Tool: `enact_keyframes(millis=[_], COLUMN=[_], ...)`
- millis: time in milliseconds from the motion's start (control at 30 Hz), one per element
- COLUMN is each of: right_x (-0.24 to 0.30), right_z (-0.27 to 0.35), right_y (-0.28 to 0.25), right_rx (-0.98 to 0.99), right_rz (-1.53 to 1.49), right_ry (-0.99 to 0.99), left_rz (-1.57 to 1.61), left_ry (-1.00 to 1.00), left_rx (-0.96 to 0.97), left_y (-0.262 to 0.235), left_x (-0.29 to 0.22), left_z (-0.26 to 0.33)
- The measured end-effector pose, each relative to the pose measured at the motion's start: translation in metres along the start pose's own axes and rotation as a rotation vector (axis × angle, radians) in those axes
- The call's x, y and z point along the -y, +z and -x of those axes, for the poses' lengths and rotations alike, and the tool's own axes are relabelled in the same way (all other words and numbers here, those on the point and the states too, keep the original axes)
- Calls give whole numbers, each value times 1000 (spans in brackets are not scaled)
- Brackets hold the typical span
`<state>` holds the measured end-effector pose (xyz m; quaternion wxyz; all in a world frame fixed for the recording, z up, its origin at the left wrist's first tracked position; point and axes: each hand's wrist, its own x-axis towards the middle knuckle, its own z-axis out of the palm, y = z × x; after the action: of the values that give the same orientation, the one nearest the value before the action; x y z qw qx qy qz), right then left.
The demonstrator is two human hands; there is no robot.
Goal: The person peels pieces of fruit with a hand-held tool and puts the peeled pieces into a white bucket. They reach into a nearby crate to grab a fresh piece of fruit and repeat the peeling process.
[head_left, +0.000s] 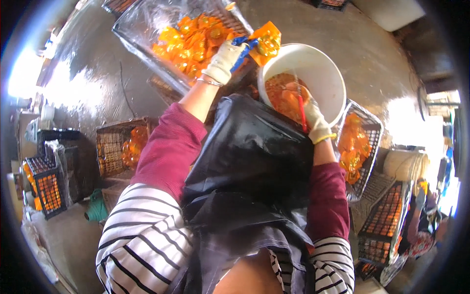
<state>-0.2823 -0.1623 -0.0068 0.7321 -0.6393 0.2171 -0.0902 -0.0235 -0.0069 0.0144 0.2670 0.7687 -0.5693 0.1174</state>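
My left hand (pixel 226 58), in a white glove with blue fingertips, is closed on the edge of a shiny orange packet (pixel 268 43). That packet hangs just above the left rim of a white bucket (pixel 325 73). Inside the bucket lies a wet, orange-red chunky mix (pixel 279 93). My right hand (pixel 316 120), gloved in white with a yellow cuff, reaches over the bucket's near right rim, closed around a red-handled utensil (pixel 301 111). Its working end is hard to make out against the mix. Beneath my left forearm, a plastic-lined crate (pixel 139 36) holds a heap of orange packets (pixel 196 41).
A lined crate of orange packets (pixel 355 147) stands right of the bucket, another brown crate (pixel 110 147) at left. Dark crates (pixel 384 220) are stacked at lower right, near another person (pixel 421 235). A black apron (pixel 249 152) covers my lap.
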Motion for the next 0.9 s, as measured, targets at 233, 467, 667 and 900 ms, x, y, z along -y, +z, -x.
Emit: enact_keyframes(millis=[233, 467, 667, 900], right_x=[42, 15, 35, 20], right_z=[38, 34, 40, 23], right_y=[-1, -3, 1, -14], right_rx=[-103, -138, -211, -201], right_rz=[117, -62, 122, 139], right_ry=[125, -118, 214, 110], left_rz=[814, 923, 802, 315], left_ry=[-617, -266, -564, -458], left_rx=[218, -81, 46, 192], left_y=[-1, 32, 17, 10], left_x=[-107, -142, -144, -136], left_z=[-31, -27, -24, -43])
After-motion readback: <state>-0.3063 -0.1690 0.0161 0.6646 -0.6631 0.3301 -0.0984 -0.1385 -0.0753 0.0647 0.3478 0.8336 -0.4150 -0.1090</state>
